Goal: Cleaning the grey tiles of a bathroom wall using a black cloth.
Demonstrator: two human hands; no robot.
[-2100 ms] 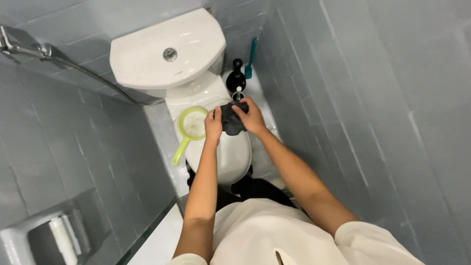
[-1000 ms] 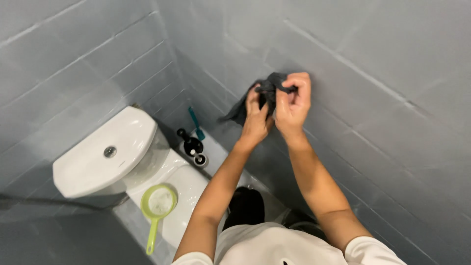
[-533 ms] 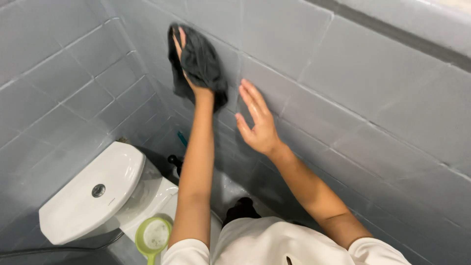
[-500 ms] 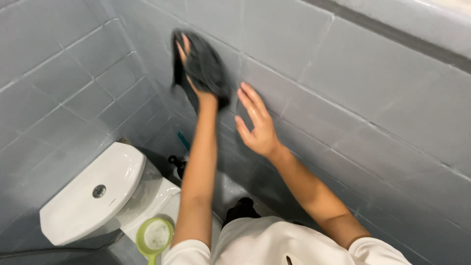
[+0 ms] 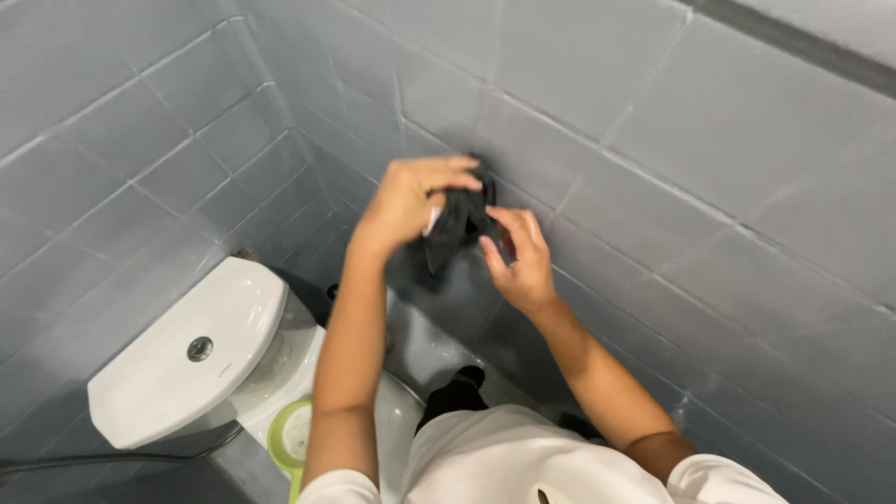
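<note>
Dark cloth (image 5: 455, 222), bunched and crumpled, is held up in front of the grey tiled wall (image 5: 709, 159), between the two hands and about level with them.

Nearest the camera, a white shirt (image 5: 523, 467) is seen at the bottom edge, and both bare forearms are raised from it toward the wall. Beside the left forearm, low in the view, a light green scoop (image 5: 291, 439) is seen resting on the toilet bowl (image 5: 397, 434), only partly in view. Next to it, the white cistern lid (image 5: 177, 359) with its round flush button (image 5: 199, 349) is set against the left wall, and a dark hose (image 5: 112, 458) is run beneath it.

Further up, the left hand (image 5: 406, 201) is curled over the top of the cloth, the fingers bent around the fabric and the thumb closed against it, so that the cloth is gripped from above. The right hand (image 5: 518, 257) is held just beside and slightly below, palm turned toward the cloth; its fingers are loosely spread and half bent, with the fingertips touching the cloth's edge. Whether a firm pinch is made there cannot be told.

Farthest away, the corner where the two tiled walls meet is seen behind the hands, with a darker band (image 5: 793, 42) running along the upper right.
</note>
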